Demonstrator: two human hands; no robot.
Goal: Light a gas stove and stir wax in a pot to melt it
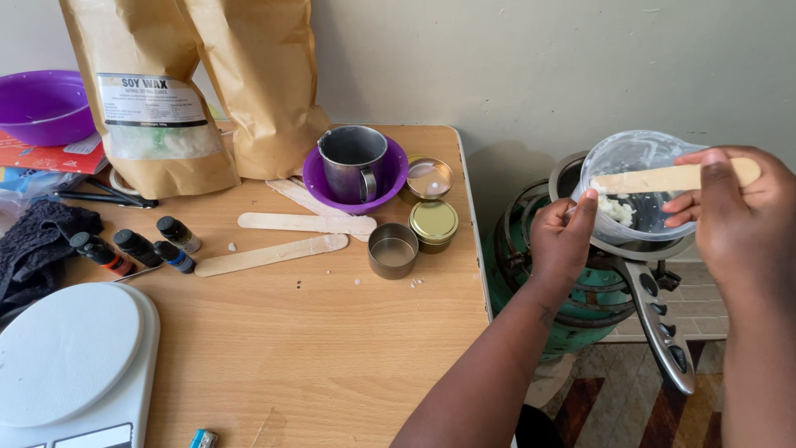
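Left hand grips the near rim of a clear plastic cup, tilted toward the camera between both hands. Right hand pinches a flat wooden stick laid across the cup mouth. White wax flakes sit inside, just beside the left thumb.

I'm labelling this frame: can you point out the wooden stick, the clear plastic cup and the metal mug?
wooden stick (643, 178), head view, mid-blade.
clear plastic cup (622, 149), head view, upper wall.
metal mug (350, 162), head view, side wall.

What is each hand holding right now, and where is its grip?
Left hand grips the clear plastic cup at its rim and side. Right hand grips the wooden stick near its outer end.
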